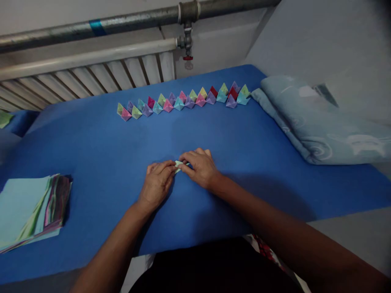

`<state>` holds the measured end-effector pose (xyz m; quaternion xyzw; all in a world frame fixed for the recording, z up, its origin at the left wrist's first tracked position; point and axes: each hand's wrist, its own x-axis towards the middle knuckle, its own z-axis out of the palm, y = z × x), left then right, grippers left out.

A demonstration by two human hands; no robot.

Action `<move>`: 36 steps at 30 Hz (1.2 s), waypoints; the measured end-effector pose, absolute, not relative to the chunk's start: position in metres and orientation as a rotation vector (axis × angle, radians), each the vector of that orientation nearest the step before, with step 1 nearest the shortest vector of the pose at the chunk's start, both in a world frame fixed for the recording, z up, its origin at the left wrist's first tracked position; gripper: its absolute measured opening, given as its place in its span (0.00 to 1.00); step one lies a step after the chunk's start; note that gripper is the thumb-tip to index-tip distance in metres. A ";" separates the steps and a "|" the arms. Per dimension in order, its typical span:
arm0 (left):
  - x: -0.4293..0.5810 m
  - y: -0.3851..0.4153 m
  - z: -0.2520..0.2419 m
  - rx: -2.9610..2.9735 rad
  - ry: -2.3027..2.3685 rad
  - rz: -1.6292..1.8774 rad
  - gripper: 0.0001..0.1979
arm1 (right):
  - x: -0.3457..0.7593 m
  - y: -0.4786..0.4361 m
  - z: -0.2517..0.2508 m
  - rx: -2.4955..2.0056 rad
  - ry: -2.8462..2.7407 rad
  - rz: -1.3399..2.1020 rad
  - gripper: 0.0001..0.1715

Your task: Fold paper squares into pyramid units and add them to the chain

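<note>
Both hands rest together on the blue cloth-covered surface [100, 142]. My left hand [157, 183] and my right hand [200, 167] pinch a small, pale green folded paper piece [179, 164] between their fingertips. Most of the piece is hidden under the fingers. Farther back lies a curved row of several small folded paper shapes [183, 101] in pink, green, purple, teal and red. A stack of coloured square paper sheets [30, 209] sits at the left, well away from my left hand.
A folded light blue blanket [324, 122] lies at the right side of the surface. Behind the surface run a white radiator [91, 73] and a grey pipe with a valve [187, 40]. The near edge of the blue cloth is just below my forearms.
</note>
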<state>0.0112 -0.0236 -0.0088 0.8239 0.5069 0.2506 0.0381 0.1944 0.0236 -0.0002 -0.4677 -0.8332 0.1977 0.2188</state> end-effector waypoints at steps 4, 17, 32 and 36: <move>0.009 -0.033 -0.008 2.652 1.506 0.705 0.15 | 0.192 0.023 -0.002 -1.302 -2.315 0.516 0.09; 0.010 -0.047 -0.002 2.796 1.550 0.554 0.16 | 0.196 0.024 0.003 -1.277 -2.358 0.563 0.11; 0.022 -0.027 0.017 2.769 1.563 0.470 0.10 | 0.214 0.037 0.000 -1.341 -2.273 0.611 0.10; 0.029 -0.006 0.025 2.691 1.533 0.283 0.06 | 0.215 0.037 -0.001 -1.347 -2.187 0.625 0.10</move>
